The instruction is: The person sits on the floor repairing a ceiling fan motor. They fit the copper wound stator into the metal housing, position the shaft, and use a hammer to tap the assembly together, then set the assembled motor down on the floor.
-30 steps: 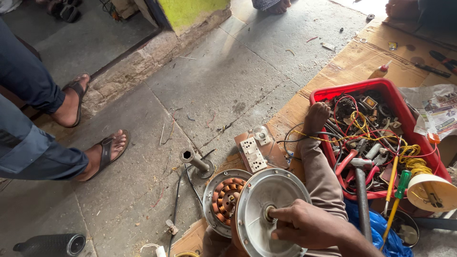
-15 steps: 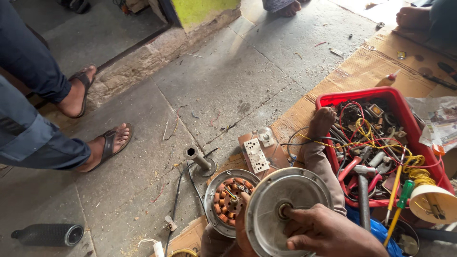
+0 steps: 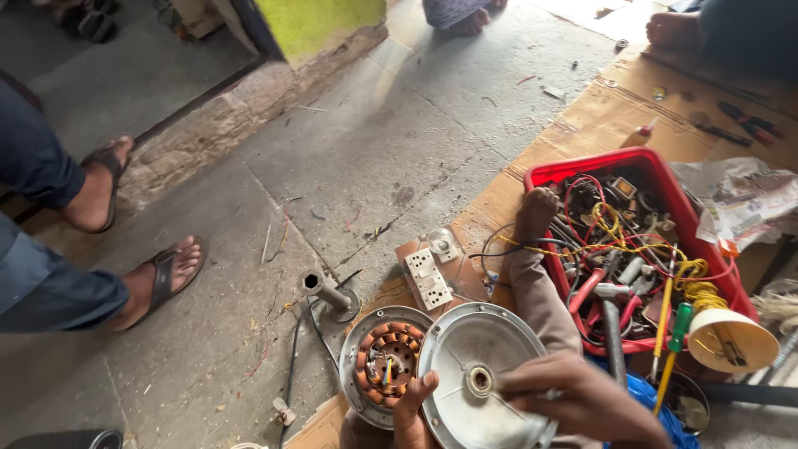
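Observation:
A round silver fan motor cover (image 3: 474, 378) with a bearing hole in its middle is held at the bottom centre. My left hand (image 3: 409, 411) grips its lower left rim, thumb on the face. My right hand (image 3: 582, 399) holds its right side. Just left of the cover, and partly under it, lies the other motor half (image 3: 384, 359) with copper windings showing. My leg and bare foot (image 3: 536, 212) stretch away behind the cover, toward a red crate.
The red crate (image 3: 665, 187) at right holds wires, pliers and screwdrivers. A switch-and-socket board (image 3: 428, 278) and a metal rod with a flange (image 3: 326, 293) lie on the floor. A white cone (image 3: 731, 337) sits by the crate. Another person's sandalled feet (image 3: 162, 278) stand at left.
My right hand has come off the cover's centre hub and now holds its right side, baring the bearing hole. My left thumb now shows on the rim.

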